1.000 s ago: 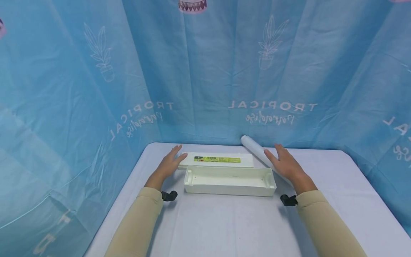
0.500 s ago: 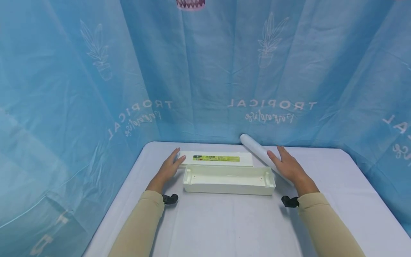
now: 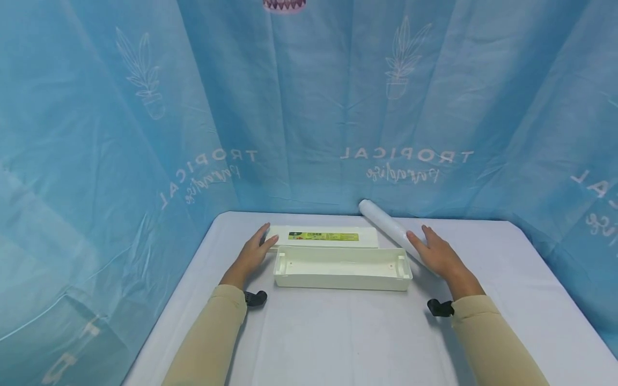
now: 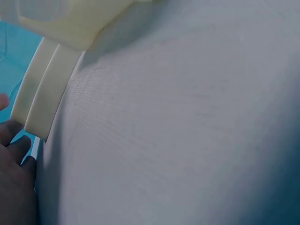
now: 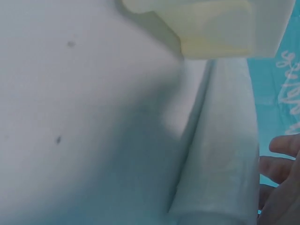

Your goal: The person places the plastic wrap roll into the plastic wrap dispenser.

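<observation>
Beside the left end of a flat white lid (image 3: 338, 244) with a green-yellow label is my left hand (image 3: 250, 256), fingers extended. In the left wrist view its fingers lie close to the lid's end (image 4: 44, 93); whether they touch I cannot tell. A long cream box (image 3: 343, 282), open at the top, stands in front of the lid. My right hand (image 3: 440, 256) is spread at the side of a white roll (image 3: 386, 221), perhaps plastic wrap, which lies slanted behind the box's right end. The right wrist view has its fingers (image 5: 281, 168) beside the roll, grasping nothing.
A white cloth (image 3: 318, 338) covers the table. Blue printed curtains (image 3: 309, 118) hang behind it and along both sides. Each wrist wears a black camera mount, such as the right mount (image 3: 440, 307).
My right hand has shifted slightly right and nearer to me, along the roll. The left hand has dropped slightly beside the lid. The lid, box and roll keep their arrangement.
</observation>
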Tool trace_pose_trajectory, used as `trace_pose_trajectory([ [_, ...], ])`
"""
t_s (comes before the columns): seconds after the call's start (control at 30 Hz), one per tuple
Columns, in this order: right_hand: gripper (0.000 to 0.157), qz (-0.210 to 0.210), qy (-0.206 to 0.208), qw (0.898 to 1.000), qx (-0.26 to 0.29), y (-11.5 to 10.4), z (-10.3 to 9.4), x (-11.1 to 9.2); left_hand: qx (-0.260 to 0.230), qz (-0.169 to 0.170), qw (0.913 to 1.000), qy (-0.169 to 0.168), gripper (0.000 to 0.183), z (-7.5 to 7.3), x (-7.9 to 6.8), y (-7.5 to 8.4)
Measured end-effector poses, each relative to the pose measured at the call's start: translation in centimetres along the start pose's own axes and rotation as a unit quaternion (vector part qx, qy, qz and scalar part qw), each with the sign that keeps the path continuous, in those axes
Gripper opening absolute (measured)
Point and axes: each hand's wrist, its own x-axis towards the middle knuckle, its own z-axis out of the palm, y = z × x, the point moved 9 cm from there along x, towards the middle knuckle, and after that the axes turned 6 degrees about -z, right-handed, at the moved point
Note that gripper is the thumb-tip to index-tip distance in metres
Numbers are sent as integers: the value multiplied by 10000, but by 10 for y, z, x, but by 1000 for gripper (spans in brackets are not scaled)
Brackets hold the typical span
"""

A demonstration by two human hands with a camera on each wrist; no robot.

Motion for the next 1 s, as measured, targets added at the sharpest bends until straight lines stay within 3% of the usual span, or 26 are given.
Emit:
trace_pose_trajectory([
  [0.43, 112, 76, -134, 9998, -90, 17, 7, -8, 162, 280, 9995, -6, 78, 2, -4, 3],
  [0.83, 109, -34, 38, 10000, -76, 23, 3, -18, -9, 1172, 9931, 7, 68, 6, -38, 21],
  [1.0, 108, -42, 14, 10000, -35, 28, 6, -21, -82, 1300, 9914, -129, 70, 10, -49, 25],
])
